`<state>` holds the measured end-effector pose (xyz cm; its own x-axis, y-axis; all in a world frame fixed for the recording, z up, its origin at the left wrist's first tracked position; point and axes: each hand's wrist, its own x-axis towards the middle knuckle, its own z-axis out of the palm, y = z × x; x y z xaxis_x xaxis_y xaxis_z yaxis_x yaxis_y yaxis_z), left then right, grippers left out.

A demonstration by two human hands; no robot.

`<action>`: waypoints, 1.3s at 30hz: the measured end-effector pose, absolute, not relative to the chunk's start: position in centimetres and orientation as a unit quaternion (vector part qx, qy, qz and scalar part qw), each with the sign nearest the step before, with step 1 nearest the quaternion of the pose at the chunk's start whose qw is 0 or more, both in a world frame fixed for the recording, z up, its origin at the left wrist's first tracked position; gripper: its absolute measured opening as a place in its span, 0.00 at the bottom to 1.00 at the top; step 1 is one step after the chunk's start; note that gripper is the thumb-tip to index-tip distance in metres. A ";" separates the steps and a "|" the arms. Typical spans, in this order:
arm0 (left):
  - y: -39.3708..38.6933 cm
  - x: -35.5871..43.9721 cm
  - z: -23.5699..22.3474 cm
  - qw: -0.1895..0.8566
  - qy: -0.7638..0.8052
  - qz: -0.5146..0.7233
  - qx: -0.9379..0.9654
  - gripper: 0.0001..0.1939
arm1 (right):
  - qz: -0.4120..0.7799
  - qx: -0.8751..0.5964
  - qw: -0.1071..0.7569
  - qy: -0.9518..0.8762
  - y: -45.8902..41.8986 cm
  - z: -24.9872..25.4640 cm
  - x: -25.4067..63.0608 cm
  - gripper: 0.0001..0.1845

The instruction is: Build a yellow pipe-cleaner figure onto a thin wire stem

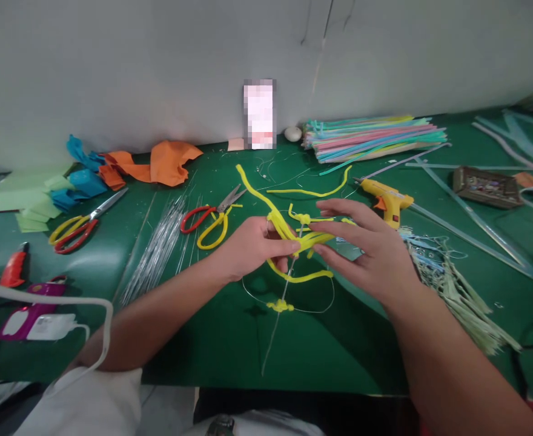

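Near the middle of the table, my left hand [260, 245] is closed, thumb and fingers pinching several fuzzy yellow pipe cleaners [281, 225] around a thin wire stem. Bent wire loops and a small yellow pipe-cleaner knot [280, 306] hang on the lower stem; a second yellow knot [300, 218] shows above. My right hand [369, 245] is at the right side of the bundle, its fingers spread and the thumb apart from them. Yellow strands reach between its thumb and forefinger; whether they touch is hard to tell. A loose yellow pipe cleaner [314, 193] lies behind.
Red-and-yellow scissors [212, 221] and thin wires [157, 248] lie left of my hands, with another pair of scissors [82, 227] beyond. A yellow glue gun [387, 200] sits right. Behind are bundled pipe cleaners [375, 139] and a blurred upright screen [259, 115].
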<state>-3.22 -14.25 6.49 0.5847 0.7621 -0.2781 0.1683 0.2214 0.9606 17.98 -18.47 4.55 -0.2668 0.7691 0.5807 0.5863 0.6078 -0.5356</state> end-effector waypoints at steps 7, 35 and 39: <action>-14.0 -3.4 6.5 0.663 0.401 0.192 0.602 0.09 | 0.041 -0.406 0.415 -0.813 -18.2 3.9 17.9 0.06; -13.3 -3.7 6.1 0.548 0.402 0.428 0.596 0.09 | 0.539 -0.489 0.565 -0.390 -18.5 2.2 15.5 0.09; -13.5 -3.4 6.8 0.527 0.418 0.432 0.601 0.10 | 0.535 -0.477 0.553 -0.424 -18.8 2.2 15.3 0.09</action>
<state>-3.37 -13.45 6.79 0.2784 0.9572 0.0788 0.0478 -0.0958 0.9943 15.32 -18.83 2.22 0.0667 0.9969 -0.0411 -0.1873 -0.0279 -0.9819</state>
